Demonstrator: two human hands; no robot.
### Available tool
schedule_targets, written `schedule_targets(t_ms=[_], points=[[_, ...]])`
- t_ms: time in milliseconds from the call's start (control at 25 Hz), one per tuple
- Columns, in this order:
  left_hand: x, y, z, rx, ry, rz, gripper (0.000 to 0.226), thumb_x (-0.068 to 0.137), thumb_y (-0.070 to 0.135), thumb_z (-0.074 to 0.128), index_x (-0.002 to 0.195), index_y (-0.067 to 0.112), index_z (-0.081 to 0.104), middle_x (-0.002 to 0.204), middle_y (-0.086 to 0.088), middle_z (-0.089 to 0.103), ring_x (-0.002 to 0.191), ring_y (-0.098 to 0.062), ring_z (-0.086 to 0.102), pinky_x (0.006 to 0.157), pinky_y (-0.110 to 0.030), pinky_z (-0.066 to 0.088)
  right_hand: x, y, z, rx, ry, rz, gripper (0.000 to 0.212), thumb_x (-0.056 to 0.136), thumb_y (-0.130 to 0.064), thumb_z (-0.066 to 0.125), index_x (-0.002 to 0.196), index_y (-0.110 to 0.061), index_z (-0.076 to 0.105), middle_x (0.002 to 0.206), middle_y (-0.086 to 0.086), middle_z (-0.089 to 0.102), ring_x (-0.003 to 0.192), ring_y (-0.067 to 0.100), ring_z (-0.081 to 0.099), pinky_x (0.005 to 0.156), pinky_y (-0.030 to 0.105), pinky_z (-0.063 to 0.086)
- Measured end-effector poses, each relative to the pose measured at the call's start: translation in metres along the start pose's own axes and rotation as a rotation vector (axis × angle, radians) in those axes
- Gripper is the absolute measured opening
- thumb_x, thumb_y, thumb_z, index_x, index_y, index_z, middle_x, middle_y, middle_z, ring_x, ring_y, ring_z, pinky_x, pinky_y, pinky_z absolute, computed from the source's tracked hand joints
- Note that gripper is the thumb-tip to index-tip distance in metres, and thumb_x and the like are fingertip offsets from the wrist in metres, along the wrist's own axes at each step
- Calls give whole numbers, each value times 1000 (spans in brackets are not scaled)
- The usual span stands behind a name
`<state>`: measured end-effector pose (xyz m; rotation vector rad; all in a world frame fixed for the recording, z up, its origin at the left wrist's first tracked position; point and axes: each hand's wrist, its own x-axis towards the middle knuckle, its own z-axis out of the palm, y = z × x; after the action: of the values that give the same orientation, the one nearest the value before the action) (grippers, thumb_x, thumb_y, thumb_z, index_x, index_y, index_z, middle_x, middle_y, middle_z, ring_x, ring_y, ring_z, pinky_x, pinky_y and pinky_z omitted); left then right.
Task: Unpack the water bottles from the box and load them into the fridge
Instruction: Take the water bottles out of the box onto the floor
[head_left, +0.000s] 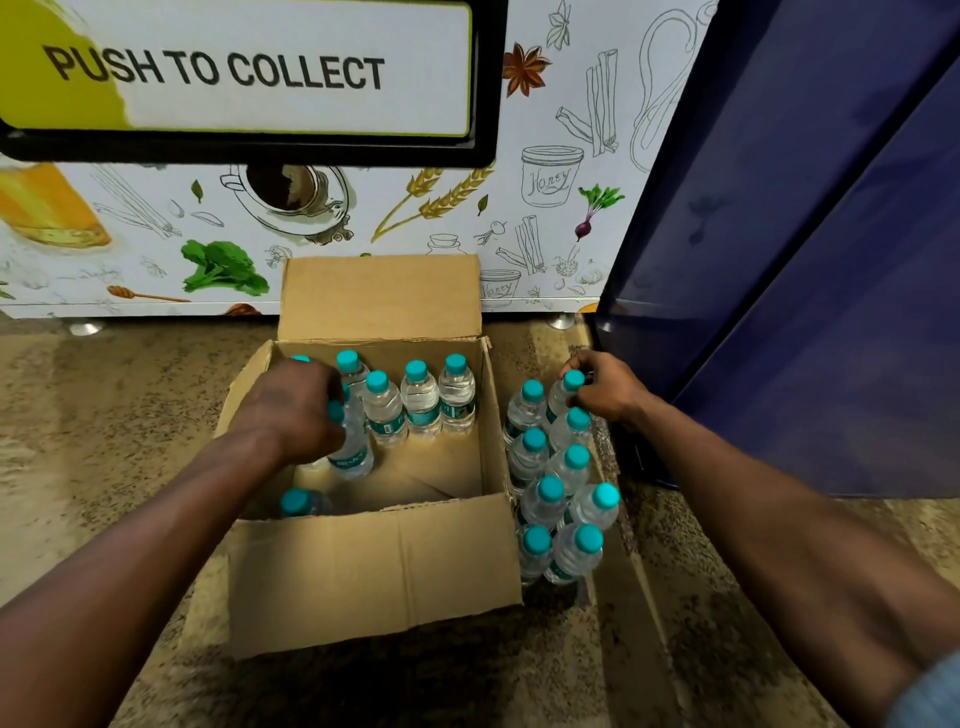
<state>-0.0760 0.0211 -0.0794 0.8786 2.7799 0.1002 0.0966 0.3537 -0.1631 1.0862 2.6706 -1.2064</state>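
Note:
An open cardboard box (374, 566) stands on the floor with several teal-capped water bottles (421, 400) upright along its back wall and one (300, 502) in the near left corner. My left hand (291, 405) reaches into the box and grips bottles (350, 447) by their necks; how many is hidden under the hand. To the right of the box, several bottles (550, 499) stand in two rows on the floor. My right hand (602, 387) holds the cap end of the farthest floor bottle (563, 392).
A dark blue fridge door (789, 249) stands at the right, just behind the floor bottles. A vending machine (291, 218) with food drawings and a "PUSH TO COLLECT" flap fills the back. The box's rear flap (379, 296) stands up against it. Speckled floor (104, 415) lies around.

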Motion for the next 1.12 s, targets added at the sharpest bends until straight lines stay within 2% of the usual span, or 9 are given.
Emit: schedule_targets(t_ms=[120,200,360,440,560,680,800,920,1120], points=[[-4,9,-2,-33,32,55,41,74,24,85,111,22,68,111,-3,70,101,-20,64,88,-35,56,1,-5,-5,64,-20,31,38,78,3,71,97,-29,65,108,1,68,106,20,65,91,41,58],[-6,12,-3,-87,71,90,39,74,30,85,109,23,68,109,-3,70,98,-20,64,85,-37,57,-3,-13,-10,63,18,23,39,77,-4,74,106,-30,67,113,0,66,105,20,63,91,38,56],[-10,25,-9,-217,221,267,36,81,52,74,99,22,66,90,3,65,79,-15,59,67,-35,52,-30,-52,-12,67,353,-223,43,76,-14,79,116,-24,69,118,-7,58,113,16,57,97,30,48],[-13,36,-15,-273,287,357,40,82,61,68,93,22,63,83,6,61,74,-14,57,63,-37,51,-53,-77,-6,169,287,-374,46,77,-15,81,120,-25,67,121,-10,60,116,8,56,98,29,48],[-19,57,-22,-393,345,440,45,80,67,65,90,24,64,78,9,62,72,-11,57,63,-41,53,-89,-113,14,180,-2,-538,57,76,-27,86,128,-26,62,124,-12,64,117,5,59,97,33,53],[-28,77,-28,-518,376,503,49,78,69,65,87,21,66,74,7,63,68,-11,58,62,-43,52,-111,-127,27,185,3,-657,55,74,-31,89,122,-20,65,109,-8,70,102,11,67,84,41,57],[-33,86,-32,-679,308,563,46,81,63,66,92,19,69,78,7,66,69,-12,63,63,-43,54,-124,-123,20,206,144,-641,54,76,-36,86,122,-18,66,111,-3,65,103,12,63,83,38,56],[-31,80,-29,-796,217,585,33,95,47,60,108,18,67,86,5,69,69,-13,69,64,-42,57,-135,-113,11,234,152,-529,55,76,-40,85,124,-22,64,117,-7,64,108,8,62,91,37,57],[-21,55,-5,-378,27,516,39,94,45,62,126,22,61,103,2,70,84,-12,67,78,-39,56,-162,-91,2,183,373,-389,50,68,-61,84,100,-26,69,96,-7,67,87,12,66,74,42,57]])
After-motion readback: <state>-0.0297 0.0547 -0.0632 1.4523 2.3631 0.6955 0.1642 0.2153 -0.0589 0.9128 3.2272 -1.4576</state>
